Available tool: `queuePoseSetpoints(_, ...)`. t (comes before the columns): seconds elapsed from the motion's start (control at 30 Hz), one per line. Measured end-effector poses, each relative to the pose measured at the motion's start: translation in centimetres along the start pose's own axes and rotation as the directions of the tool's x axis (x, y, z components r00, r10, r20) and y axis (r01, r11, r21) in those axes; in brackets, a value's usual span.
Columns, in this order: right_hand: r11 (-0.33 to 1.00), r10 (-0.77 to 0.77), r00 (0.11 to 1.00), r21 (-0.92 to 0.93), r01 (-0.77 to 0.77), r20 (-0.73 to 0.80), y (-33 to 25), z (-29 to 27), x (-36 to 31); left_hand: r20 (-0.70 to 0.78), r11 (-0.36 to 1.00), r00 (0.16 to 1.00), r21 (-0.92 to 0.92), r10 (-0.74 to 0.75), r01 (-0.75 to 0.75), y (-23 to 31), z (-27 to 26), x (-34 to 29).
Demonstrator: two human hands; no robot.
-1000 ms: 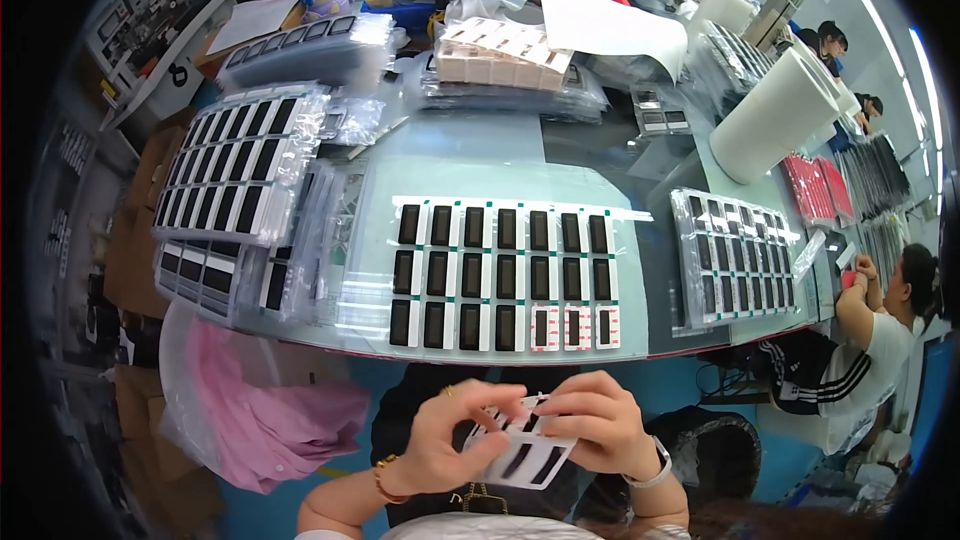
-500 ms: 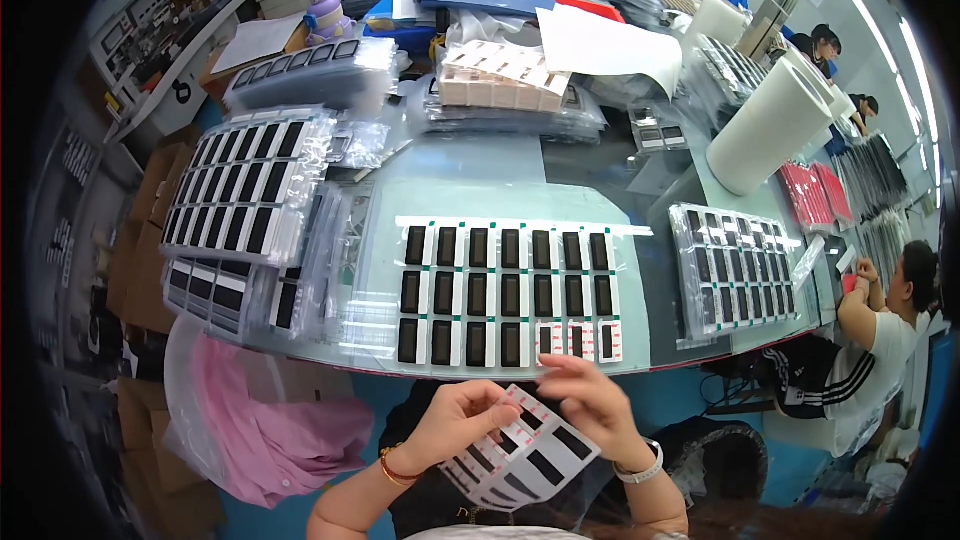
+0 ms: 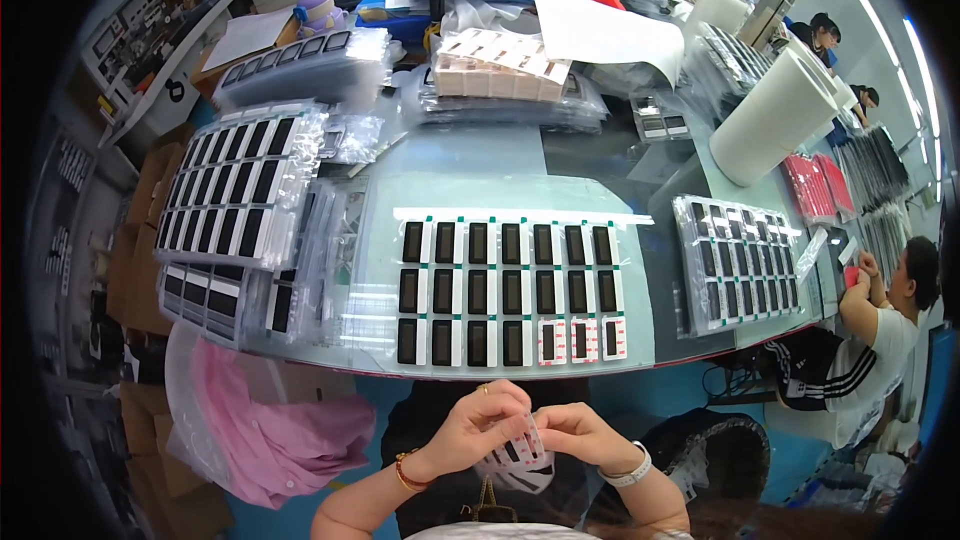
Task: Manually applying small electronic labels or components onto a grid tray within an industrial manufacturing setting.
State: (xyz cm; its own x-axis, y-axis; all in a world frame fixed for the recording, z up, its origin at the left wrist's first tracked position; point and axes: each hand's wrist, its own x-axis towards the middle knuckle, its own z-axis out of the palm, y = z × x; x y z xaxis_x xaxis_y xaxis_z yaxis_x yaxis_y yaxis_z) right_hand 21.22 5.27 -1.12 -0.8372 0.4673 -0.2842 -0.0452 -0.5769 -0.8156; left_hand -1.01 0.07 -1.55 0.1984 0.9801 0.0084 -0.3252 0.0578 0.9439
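Below the table's front edge, my left hand pinches a white adhesive sheet with pink marks and dark rectangular windows. My right hand is closed at the same sheet's upper edge, its fingertips close to those of the left. Bent and tilted, the sheet hangs under both hands, which partly hide it. Just beyond them on the table lies a grid of dark rectangular panels with white side strips and green tabs. Pink-marked white frames surround the three panels at its near right corner.
Stacked panel trays stand at the left, and another panel stack lies at the right. A white roll stands behind that. Pink cloth hangs at the lower left. A seated co-worker is at the right.
My right hand has come down from beside the framed panels and closed at the sheet. The sheet has turned and curled, showing less of its face.
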Motion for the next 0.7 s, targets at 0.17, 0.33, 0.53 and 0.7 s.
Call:
queuePoseSetpoints(0.17, 0.995, -0.025, 0.986, -0.101, 0.008, -0.166, 1.2, -0.3, 0.4, 0.025, 0.991, 0.999, 0.135, 0.023, -0.026, 1.0, -0.2, 0.2)
queuePoseSetpoints(0.33, 0.638, -0.483, 0.85, -0.749, 0.177, -0.21, -2.4, 0.5, 0.2, -0.016, 0.917, 0.999, 0.397, 0.037, -0.027, 1.5, -0.3, -0.1)
queuePoseSetpoints(0.53, 0.355, -0.556, 0.829, -0.918, 0.174, -0.058, -3.9, 2.4, 0.6, 0.027, 0.746, 0.989, 0.653, 0.146, -0.128, 0.9, -0.3, -0.3)
queuePoseSetpoints(0.7, 0.245, -0.608, 0.794, -0.947, 0.209, 0.018, -3.4, 2.8, 1.4, -0.106, 0.741, 0.992, 0.671, 0.065, 0.023, 1.3, -0.6, -0.4)
